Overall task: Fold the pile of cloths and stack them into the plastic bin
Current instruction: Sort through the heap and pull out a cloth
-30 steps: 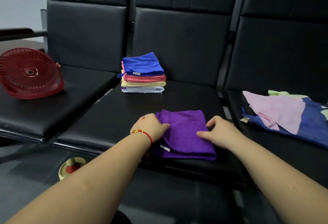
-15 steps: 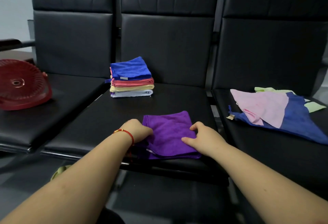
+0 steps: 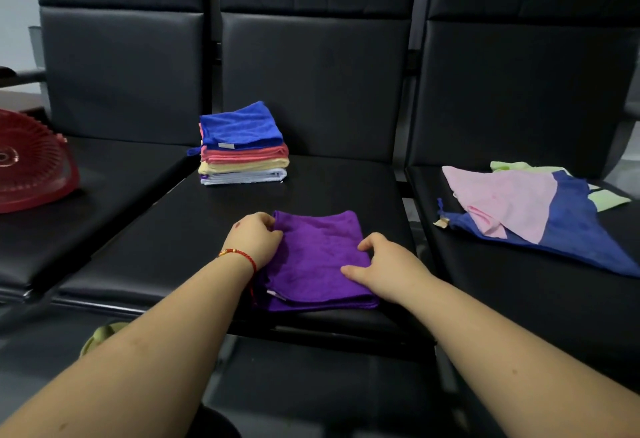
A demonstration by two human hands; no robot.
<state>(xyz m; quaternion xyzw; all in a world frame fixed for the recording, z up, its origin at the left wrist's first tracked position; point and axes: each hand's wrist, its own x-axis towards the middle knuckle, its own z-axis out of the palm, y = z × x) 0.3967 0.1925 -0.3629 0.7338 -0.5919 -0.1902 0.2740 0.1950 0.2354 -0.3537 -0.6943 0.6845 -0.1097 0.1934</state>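
My left hand (image 3: 254,241) and right hand (image 3: 384,266) pinch the side edges of the folded purple cloth (image 3: 318,259) on the middle seat (image 3: 346,188); soft, light, floppy, I'd lift it by both edges.

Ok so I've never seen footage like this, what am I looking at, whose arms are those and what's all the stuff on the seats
There is no machine here. A camera worn on a person's head looks forward and down, so the two bare arms are the wearer's own. The left hand and right hand both grip the edges of a folded purple cloth lying on the middle black seat. Behind it sits a stack of folded cloths, blue on top. On the right seat lies a loose pile of unfolded cloths, pink over blue. On the left seat rests a red plastic basket, tipped on its side.
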